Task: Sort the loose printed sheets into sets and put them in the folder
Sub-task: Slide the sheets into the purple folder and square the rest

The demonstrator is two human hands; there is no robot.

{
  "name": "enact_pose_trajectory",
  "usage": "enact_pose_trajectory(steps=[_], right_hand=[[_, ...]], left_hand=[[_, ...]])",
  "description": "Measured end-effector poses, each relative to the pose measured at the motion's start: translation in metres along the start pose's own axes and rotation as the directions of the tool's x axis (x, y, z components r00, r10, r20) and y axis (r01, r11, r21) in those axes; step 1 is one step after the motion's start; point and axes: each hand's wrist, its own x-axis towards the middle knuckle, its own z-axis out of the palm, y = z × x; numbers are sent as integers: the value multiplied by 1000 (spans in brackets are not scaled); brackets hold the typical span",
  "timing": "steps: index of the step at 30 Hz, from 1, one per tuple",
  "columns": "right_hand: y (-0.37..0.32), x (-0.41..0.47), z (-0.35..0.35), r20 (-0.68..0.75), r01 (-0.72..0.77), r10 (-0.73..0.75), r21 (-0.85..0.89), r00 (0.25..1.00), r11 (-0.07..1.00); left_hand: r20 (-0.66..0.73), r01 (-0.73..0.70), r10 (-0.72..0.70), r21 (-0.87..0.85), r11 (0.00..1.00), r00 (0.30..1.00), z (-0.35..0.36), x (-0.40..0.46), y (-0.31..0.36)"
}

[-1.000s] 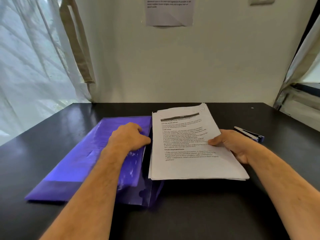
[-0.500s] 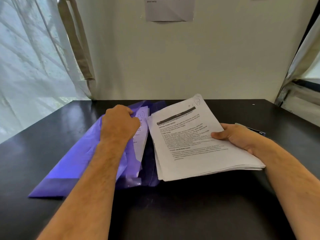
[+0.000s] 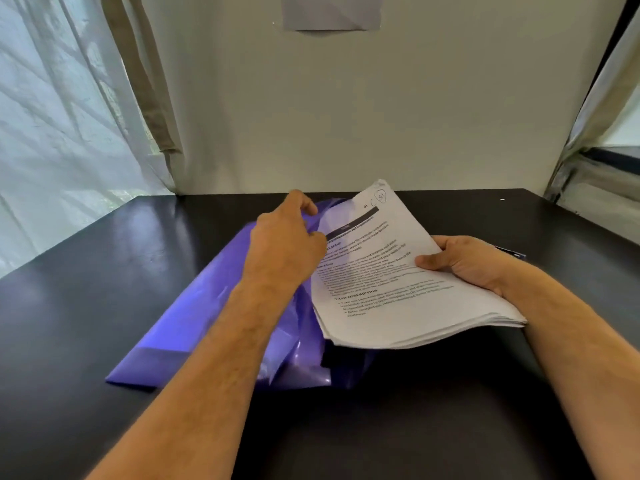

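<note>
A translucent purple folder (image 3: 194, 306) lies open on the black table (image 3: 104, 258), left of centre. My left hand (image 3: 287, 244) pinches the folder's upper flap and holds it raised. My right hand (image 3: 464, 263) grips the right edge of a thick stack of printed sheets (image 3: 408, 299). The stack is lifted off the table and tilted, and its left edge reaches over the folder's opening, partly behind the raised flap. The top sheet has a dark header bar and a circled mark in its far corner.
A dark blue object (image 3: 512, 252), partly hidden behind my right wrist, lies on the table. A paper notice (image 3: 332, 12) hangs on the wall behind. A sheer curtain (image 3: 62, 133) covers the left side.
My left hand has lifted the folder's flap higher and moved it to the right. My right hand has raised and tilted the stack and slid its left edge towards the opened folder.
</note>
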Motion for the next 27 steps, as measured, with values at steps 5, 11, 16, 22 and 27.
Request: enact_pose_trajectory(steps=[5, 11, 16, 22, 27], right_hand=[[4, 1, -14, -84, -1, -6, -76, 996, 997], [5, 2, -11, -111, 6, -20, -132, 994, 991], [1, -2, -6, -153, 9, -31, -140, 988, 990], [-8, -8, 5, -208, 51, -89, -182, 974, 982], [-9, -14, 0, -239, 84, -124, -171, 963, 982]], left_hand=[[318, -138, 75, 181, 974, 945, 12, -11, 11], [484, -91, -9, 184, 979, 875, 1, -12, 14], [562, -131, -73, 315, 940, 824, -9, -13, 15], [427, -38, -34, 159, 987, 904, -7, -11, 17], [255, 27, -8, -68, 997, 967, -19, 0, 13]])
